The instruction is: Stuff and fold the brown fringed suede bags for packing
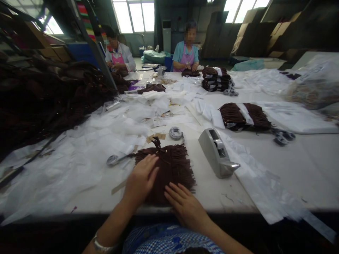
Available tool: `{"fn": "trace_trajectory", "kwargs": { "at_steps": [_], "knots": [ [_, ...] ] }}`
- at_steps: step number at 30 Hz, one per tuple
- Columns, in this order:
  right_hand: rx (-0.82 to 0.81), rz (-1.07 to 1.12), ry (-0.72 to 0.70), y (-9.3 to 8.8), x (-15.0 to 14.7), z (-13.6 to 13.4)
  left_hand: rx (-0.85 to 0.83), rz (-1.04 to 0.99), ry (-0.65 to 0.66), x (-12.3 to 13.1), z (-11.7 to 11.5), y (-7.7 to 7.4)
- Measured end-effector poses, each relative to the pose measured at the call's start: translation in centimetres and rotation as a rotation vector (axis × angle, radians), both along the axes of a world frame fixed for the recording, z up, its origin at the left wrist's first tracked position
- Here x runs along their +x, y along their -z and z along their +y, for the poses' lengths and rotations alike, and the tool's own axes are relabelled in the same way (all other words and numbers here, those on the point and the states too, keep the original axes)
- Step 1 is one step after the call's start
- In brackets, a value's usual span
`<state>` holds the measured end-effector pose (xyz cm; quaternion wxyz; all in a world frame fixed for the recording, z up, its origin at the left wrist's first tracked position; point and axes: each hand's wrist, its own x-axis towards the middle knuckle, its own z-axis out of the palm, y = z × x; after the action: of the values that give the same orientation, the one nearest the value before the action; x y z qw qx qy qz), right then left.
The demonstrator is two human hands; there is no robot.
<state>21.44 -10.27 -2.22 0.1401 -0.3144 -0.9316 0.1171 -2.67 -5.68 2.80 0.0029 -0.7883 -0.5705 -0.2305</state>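
Note:
A dark brown fringed bag (172,165) lies flat on the white table (265,165) right in front of me. My left hand (140,180) rests flat on its left side, fingers stretched out. My right hand (185,204) lies flat on its lower edge, fingers spread. Neither hand holds anything. A brown paper tag (156,136) sits at the bag's top.
A grey tape dispenser (217,153) stands just right of the bag, a tape roll (176,133) behind it. Stacks of brown fringed bags (245,116) (215,79) lie farther back. A heap of dark bags (39,102) fills the left. Clear plastic sleeves (87,151) are scattered around. Two people (186,49) (118,53) work at the far end.

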Motion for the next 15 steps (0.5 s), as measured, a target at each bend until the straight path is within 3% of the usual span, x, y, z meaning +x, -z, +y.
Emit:
{"fn": "trace_trajectory", "kwargs": {
  "at_steps": [3,7,11,15],
  "knots": [
    [0.023,-0.014,-0.003,0.8,0.2,-0.4,-0.049,0.161,0.149,3.1,-1.0,1.6],
    [0.009,-0.077,-0.076,0.9,1.3,-1.6,-0.055,0.244,0.116,3.2,-4.1,3.7],
    [0.011,-0.041,-0.126,-0.6,2.1,-2.3,-0.041,0.264,0.095,3.3,-7.2,4.0],
    [-0.005,0.044,-0.147,-1.5,1.3,-1.7,0.010,0.236,0.083,3.9,-8.5,4.0]
  ]
}}
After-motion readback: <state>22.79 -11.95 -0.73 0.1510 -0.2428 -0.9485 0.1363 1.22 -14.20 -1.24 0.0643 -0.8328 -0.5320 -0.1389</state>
